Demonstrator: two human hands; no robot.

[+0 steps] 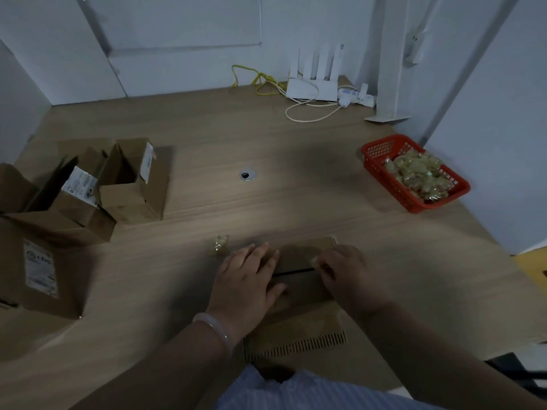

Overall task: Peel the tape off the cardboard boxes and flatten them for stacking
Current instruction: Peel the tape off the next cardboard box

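The cardboard box (299,287) lies on the bench (266,137), near and central, under both hands. The left hand (251,279) presses flat on its left side; the right hand (346,270) pinches tape (315,260) at its seam's right end.

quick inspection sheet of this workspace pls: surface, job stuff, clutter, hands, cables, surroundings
surface: wooden table with a round cable hole in the middle.
job's things: cardboard box at the near edge under both hands, with a dark gap along its top seam; open boxes piled at the left.
clutter: crumpled tape wad beside the box; red basket at the right holding more wads.
grippers: left hand flat on the box; right hand pinches a tape piece at the seam's end.
cables: yellow cable and white cable at the back.
surroundings: router against pale walls.
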